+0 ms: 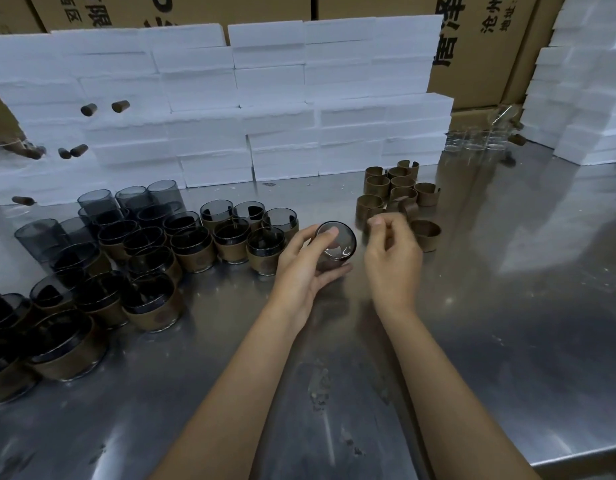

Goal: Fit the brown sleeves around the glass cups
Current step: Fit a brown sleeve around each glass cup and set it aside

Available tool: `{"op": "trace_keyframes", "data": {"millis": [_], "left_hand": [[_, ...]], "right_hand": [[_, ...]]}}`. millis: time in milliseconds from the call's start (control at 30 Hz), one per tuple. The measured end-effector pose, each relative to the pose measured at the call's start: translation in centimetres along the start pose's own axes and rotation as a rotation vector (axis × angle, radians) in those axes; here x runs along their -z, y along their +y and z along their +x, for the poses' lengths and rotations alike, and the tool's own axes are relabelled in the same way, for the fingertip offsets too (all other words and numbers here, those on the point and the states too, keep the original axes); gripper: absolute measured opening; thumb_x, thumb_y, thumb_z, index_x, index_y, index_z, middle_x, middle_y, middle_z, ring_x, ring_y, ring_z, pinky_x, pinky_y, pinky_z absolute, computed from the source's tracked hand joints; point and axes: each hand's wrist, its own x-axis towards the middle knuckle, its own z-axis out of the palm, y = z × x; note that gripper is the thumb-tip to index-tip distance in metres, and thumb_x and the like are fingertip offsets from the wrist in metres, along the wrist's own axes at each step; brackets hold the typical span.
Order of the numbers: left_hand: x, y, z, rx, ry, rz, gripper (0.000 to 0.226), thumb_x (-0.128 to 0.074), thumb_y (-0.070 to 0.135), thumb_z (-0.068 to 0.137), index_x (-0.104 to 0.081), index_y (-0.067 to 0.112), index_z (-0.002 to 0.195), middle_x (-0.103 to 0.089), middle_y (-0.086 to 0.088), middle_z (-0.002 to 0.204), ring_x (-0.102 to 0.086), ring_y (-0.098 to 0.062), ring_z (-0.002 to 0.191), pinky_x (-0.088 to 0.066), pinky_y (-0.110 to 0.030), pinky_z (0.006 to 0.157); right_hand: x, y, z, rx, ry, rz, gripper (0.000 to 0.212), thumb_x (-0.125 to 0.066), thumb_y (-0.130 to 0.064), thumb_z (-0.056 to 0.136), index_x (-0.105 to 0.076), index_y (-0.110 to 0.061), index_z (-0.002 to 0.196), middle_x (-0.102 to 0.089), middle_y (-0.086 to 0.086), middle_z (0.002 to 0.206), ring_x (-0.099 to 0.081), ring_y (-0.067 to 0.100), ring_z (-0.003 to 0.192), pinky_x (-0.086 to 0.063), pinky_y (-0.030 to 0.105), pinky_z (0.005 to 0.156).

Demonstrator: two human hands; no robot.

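We saw the left grip (301, 261) holding a smoky glass cup (335, 244) tipped w/ its base toward us, thumb on the base, fingers curled under. Right grip (391, 252), just right of the cup, was loosely curled, holding nothing we could make out. Loose brown sleeves (398, 195) stood on the counter (507, 306) just beyond it; sleeved cups (195, 247) left of the left grip.

hands (301, 268): 2 | loose brown sleeves (400, 199): about 12 | cardboard cartons (479, 46): several

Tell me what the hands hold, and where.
Left hand grips a bare glass cup around its side, base facing the camera. Right hand holds nothing visible.
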Motion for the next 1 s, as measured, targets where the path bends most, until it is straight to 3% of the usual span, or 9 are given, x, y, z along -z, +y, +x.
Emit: {"op": "trace_keyframes", "data": {"millis": [100, 267, 367, 433, 533, 667, 800, 900, 1000], "left_hand": [[0.1, 0.1, 0.1, -0.003, 0.018, -0.012, 0.031, -0.075, 0.011, 0.092, -0.067, 0.007, 0.121, -0.062, -0.014, 0.118, -0.067, -0.025, 0.107, -0.063, -0.046, 0.083], [0.8, 0.1, 0.1, 0.001, -0.001, 0.013, 0.026, -0.074, 0.006, 0.091, -0.074, 0.015, 0.115, -0.063, -0.009, 0.129, -0.065, -0.03, 0.122, -0.063, -0.046, 0.084], [1.0, 0.0, 0.2, -0.007, 0.007, 0.016, 0.028, -0.076, 0.008, 0.09, -0.073, 0.013, 0.117, -0.061, -0.012, 0.134, -0.065, -0.029, 0.122, -0.063, -0.045, 0.086], [1.0, 0.1, 0.2, -0.021, 0.023, 0.028, 0.031, -0.078, 0.016, 0.09, -0.071, 0.013, 0.119, -0.06, -0.012, 0.138, -0.064, -0.025, 0.122, -0.063, -0.045, 0.088], [0.8, 0.0, 0.1, -0.037, 0.025, 0.08, 0.048, -0.085, 0.033, 0.082, -0.069, 0.015, 0.123, -0.061, -0.009, 0.137, -0.064, -0.021, 0.123, -0.061, -0.044, 0.093], [0.6, 0.0, 0.0, -0.048, -0.022, 0.118, 0.071, -0.092, 0.045, 0.067, -0.065, 0.018, 0.127, -0.066, -0.009, 0.129, -0.073, -0.014, 0.105, -0.062, -0.036, 0.089], [0.4, -0.1, 0.0, -0.057, -0.026, 0.129, 0.054, -0.088, 0.026, 0.079, -0.065, 0.019, 0.127, -0.065, -0.011, 0.127, -0.074, -0.011, 0.09, -0.059, -0.028, 0.077], [0.6, 0.0, -0.1, -0.034, -0.064, 0.094, 0.046, -0.082, 0.023, 0.087, -0.065, 0.013, 0.129, -0.068, -0.013, 0.129, -0.073, -0.018, 0.105, -0.06, -0.031, 0.08], [0.5, 0.3, -0.3, -0.013, -0.11, 0.035, 0.049, -0.079, 0.03, 0.088, -0.066, 0.008, 0.13, -0.064, -0.017, 0.137, -0.064, -0.027, 0.127, -0.06, -0.04, 0.091]], "right_hand": [[1.4, 1.0, 1.3, 0.021, 0.17, -0.467, 0.033, -0.063, -0.015, 0.091, -0.069, -0.018, 0.124, -0.059, 0.01, 0.127, -0.049, 0.035, 0.122, -0.033, 0.041, 0.096], [2.3, 2.8, 2.9, -0.092, -0.025, -0.757, 0.032, -0.064, -0.033, 0.096, -0.071, -0.03, 0.128, -0.027, 0.003, 0.166, -0.017, 0.032, 0.153, -0.016, 0.05, 0.119], [2.0, 2.6, 2.9, -0.005, 0.002, -0.685, 0.022, -0.065, -0.032, 0.096, -0.078, -0.024, 0.112, -0.046, 0.005, 0.155, -0.029, 0.032, 0.147, -0.018, 0.049, 0.116], [1.9, 2.2, 2.8, 0.056, 0.022, -0.536, 0.018, -0.066, -0.028, 0.095, -0.079, -0.022, 0.107, -0.066, 0.006, 0.126, -0.048, 0.033, 0.128, -0.031, 0.047, 0.108], [2.0, 1.0, 2.4, 0.058, -0.066, -0.216, 0.014, -0.066, -0.022, 0.094, -0.077, -0.021, 0.102, -0.069, -0.003, 0.083, -0.065, 0.03, 0.094, -0.051, 0.049, 0.088], [1.2, 0.0, 0.7, 0.229, -0.256, -0.201, 0.016, -0.065, -0.019, 0.096, -0.078, -0.021, 0.106, -0.073, -0.002, 0.082, -0.064, 0.019, 0.081, -0.054, 0.041, 0.073], [0.8, -0.4, 0.0, 0.272, -0.3, -0.206, 0.02, -0.066, -0.014, 0.094, -0.08, -0.022, 0.107, -0.067, -0.007, 0.075, -0.056, 0.014, 0.075, -0.042, 0.017, 0.069], [0.8, -1.1, -0.1, 0.091, -0.341, -0.03, 0.019, -0.067, -0.016, 0.094, -0.079, -0.028, 0.103, -0.066, -0.002, 0.088, -0.058, 0.011, 0.084, -0.041, 0.014, 0.074], [0.7, -1.8, 0.0, -0.236, -0.5, 0.185, 0.026, -0.066, -0.034, 0.096, -0.069, -0.033, 0.122, -0.061, -0.006, 0.118, -0.056, -0.008, 0.102, -0.041, 0.003, 0.078]]}}
